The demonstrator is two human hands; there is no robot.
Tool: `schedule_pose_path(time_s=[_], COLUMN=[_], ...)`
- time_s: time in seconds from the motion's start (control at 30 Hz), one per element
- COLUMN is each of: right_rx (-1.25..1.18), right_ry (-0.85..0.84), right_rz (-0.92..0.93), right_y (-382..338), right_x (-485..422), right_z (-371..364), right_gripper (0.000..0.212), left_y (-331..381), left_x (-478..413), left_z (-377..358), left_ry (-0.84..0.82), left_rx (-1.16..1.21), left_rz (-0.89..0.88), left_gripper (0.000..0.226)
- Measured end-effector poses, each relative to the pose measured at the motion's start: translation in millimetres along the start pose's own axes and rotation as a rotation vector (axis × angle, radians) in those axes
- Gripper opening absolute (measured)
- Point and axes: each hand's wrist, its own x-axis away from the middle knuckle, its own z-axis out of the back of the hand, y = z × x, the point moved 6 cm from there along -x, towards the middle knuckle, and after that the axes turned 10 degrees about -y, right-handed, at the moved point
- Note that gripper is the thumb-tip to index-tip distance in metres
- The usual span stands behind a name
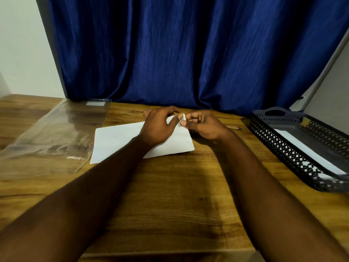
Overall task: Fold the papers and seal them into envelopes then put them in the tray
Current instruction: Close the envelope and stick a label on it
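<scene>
The paper (117, 142) is laid flat on the table (179, 195). Its far right corner is lifted and pinched by the right hand (204, 127), thumb against curled fingers. The same corner is gripped by the left hand (158, 127), whose palm is laid over the paper, probably to keep it from sliding while a fold is started. The tray (279, 148), with an envelope (302, 146) already inside, is kept right of the paper, within reach. A plastic sleeve (56, 133) is left of the paper.
</scene>
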Motion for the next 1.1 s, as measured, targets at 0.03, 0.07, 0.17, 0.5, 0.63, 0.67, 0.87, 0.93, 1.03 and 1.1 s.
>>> schedule_pose_path(time_s=[0.03, 0.07, 0.17, 0.5, 0.63, 0.67, 0.87, 0.93, 1.03, 1.1], right_rx=[0.020, 0.044, 0.079, 0.141, 0.087, 0.058, -0.086, -0.180, -0.306, -0.331], right_ry=[-0.009, -0.014, -0.015, -0.035, -0.039, -0.047, -0.060, -0.035, 0.140, 0.283], right_rz=[0.012, 0.021, 0.029, 0.012, 0.003, -0.012, -0.080, -0.105, -0.124, -0.113], right_y=[-1, -2, -4, -11, -12, -10, -1, -2, 7, 12], right_x=[-1, -1, -2, 6, 10, 9, 6, 8, 4, 2], right_z=[-1, -1, -4, -9, -9, -10, -11, -11, -1, 9], right_gripper=[0.021, 0.020, 0.017, 0.034, 0.035, 0.033, 0.018, 0.011, 0.021, 0.021], left_y=[1, 2, 0, 4, 9, 10, 16, 17, 15, 13], left_x=[0, 0, -1, -1, 0, 0, 2, 3, 5, 6], left_z=[0, 0, 0, -7, -7, -7, -2, 1, 6, 9], left_ry=[0.002, 0.002, -0.010, -0.068, -0.032, -0.026, 0.013, 0.051, 0.100, 0.121], left_rx=[0.003, 0.011, 0.039, -0.038, -0.075, -0.082, -0.136, -0.200, -0.289, -0.316], left_rz=[-0.006, -0.014, -0.023, -0.031, -0.052, -0.064, -0.107, -0.138, -0.142, -0.111], left_gripper=[0.030, 0.027, 0.016, 0.012, 0.013, 0.014, 0.017, 0.018, 0.034, 0.043])
